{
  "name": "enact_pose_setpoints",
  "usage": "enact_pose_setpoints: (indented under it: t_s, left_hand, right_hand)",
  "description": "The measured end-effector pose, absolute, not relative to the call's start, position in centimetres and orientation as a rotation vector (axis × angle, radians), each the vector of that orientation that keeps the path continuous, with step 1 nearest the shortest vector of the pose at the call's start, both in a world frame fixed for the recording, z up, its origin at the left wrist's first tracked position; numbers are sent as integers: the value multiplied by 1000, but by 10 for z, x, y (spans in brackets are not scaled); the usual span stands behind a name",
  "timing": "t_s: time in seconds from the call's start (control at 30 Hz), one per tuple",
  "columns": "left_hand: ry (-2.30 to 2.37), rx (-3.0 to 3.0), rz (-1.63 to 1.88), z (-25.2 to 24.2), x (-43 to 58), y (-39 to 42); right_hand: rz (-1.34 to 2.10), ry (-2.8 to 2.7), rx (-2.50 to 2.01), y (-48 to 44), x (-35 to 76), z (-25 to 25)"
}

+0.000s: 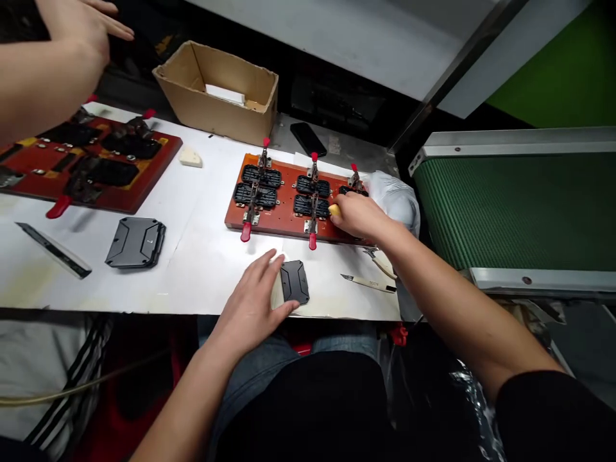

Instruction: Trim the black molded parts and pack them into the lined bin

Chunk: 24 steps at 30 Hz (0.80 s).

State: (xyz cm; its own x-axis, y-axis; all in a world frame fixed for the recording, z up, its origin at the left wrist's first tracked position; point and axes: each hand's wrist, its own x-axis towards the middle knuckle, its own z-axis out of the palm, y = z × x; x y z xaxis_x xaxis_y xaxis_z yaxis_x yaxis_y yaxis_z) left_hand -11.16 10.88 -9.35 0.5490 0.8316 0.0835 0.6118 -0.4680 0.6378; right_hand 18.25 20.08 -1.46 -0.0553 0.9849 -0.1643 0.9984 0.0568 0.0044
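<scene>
Okay; yellow piece (333,210) in right fingers (341,221)

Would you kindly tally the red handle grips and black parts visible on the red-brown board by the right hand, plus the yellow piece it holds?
Red handle grips: 5
Black parts: 5, one partly behind the right hand
Yellow piece: 1
Total: 11 visible; the hand may hide more.
</scene>
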Motion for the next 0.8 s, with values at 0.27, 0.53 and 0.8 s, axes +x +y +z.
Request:
enact_pose_setpoints:
  t_s: [0.27, 0.53, 0.8]
  left_hand:
    - [916, 2376, 396, -116, -94, 111]
    - [945, 2402, 438, -118, -84, 99]
    - [971, 2398, 464, -121, -83, 102]
  right_hand:
    - [-1028, 2745, 2297, 70, 134, -82]
    - [-840, 2716, 2395, 72, 130, -106]
    - [-809, 2616, 2353, 84, 130, -96]
